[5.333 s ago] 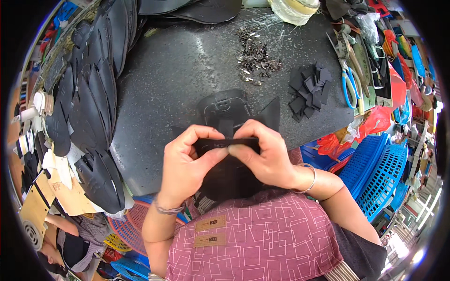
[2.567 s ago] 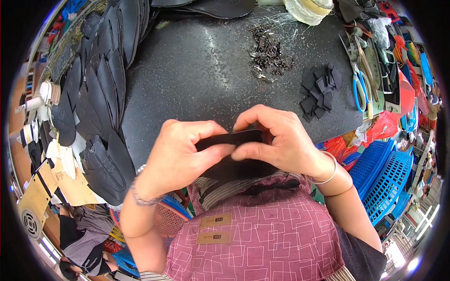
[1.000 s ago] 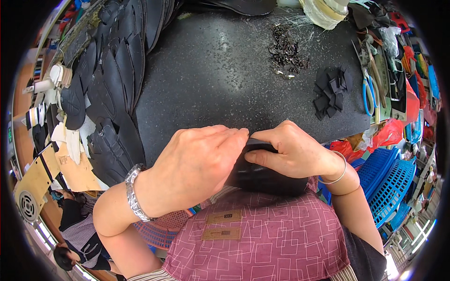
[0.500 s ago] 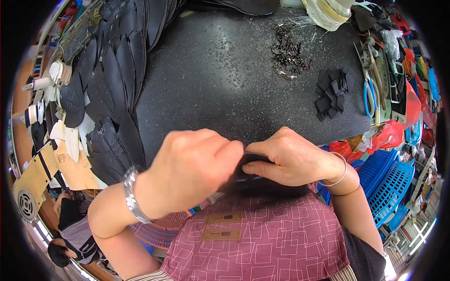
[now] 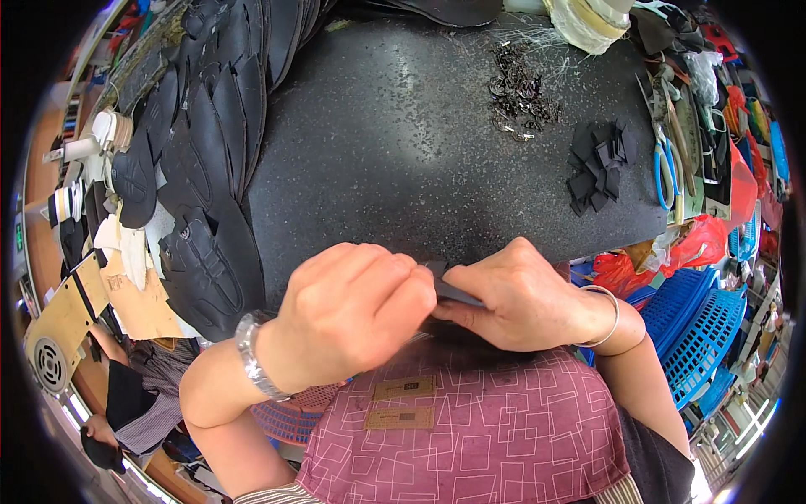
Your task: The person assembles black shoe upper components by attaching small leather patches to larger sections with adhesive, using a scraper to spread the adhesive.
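Observation:
My right hand [image 5: 520, 294] pinches a flat black strip [image 5: 458, 294] between thumb and fingers, just in front of the work table's near edge. The strip's left end meets the closed fingers of my left hand [image 5: 357, 307]. That hand is curled into a fist with its back up, so whatever lies inside it is hidden. Below the right hand, dark material [image 5: 470, 336] hangs over the apron, too dark to make out. Both hands sit close together, almost touching at the strip.
Black shoe-shaped pieces [image 5: 210, 260] overlap along the left of the black table [image 5: 361, 168]. Small metal buckles [image 5: 516, 88] and black cut pieces [image 5: 600, 164] lie at right, near blue-handled scissors [image 5: 666, 176]. Blue plastic baskets [image 5: 697, 336] stand lower right. Another person [image 5: 151, 403] sits at lower left.
My left hand has moved slightly down and now shows its knuckles more. The right hand has tipped a little, and the strip in its pinch shows more clearly.

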Action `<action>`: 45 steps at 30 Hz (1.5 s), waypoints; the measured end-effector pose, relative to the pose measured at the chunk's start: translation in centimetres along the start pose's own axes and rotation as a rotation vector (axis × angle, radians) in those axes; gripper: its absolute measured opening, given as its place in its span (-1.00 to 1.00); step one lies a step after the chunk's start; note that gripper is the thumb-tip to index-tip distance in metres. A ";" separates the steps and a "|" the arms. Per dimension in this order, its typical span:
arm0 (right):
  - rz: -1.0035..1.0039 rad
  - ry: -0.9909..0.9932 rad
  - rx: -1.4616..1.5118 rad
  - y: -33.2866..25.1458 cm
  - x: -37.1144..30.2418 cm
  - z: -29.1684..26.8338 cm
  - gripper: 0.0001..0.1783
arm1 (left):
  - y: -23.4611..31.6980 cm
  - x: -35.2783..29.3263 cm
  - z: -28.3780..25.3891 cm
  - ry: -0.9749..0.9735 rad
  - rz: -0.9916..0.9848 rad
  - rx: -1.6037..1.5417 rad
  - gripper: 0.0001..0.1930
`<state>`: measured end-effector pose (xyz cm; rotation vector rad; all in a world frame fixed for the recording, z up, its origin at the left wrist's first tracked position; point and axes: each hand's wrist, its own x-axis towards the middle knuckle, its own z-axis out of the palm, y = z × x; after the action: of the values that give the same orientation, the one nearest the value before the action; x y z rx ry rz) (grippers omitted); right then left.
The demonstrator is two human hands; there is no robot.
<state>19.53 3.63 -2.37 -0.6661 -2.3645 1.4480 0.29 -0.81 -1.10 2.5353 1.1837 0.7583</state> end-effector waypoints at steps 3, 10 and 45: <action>-0.008 -0.017 -0.046 -0.3 -0.4 0.2 -0.75 | 0.7 0.0 0.1 0.038 -0.021 0.001 -0.81; -0.075 0.128 -0.078 0.7 -1.2 0.0 -0.89 | -0.3 0.9 -1.3 -0.169 -0.327 -0.618 -0.77; 0.060 0.457 0.249 3.5 0.0 0.1 -0.42 | -2.3 1.8 0.7 -0.226 -1.065 -1.424 -0.78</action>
<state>20.35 4.92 -5.55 -0.8944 -1.8000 1.4022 0.12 2.03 -2.03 0.6592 1.0455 0.5891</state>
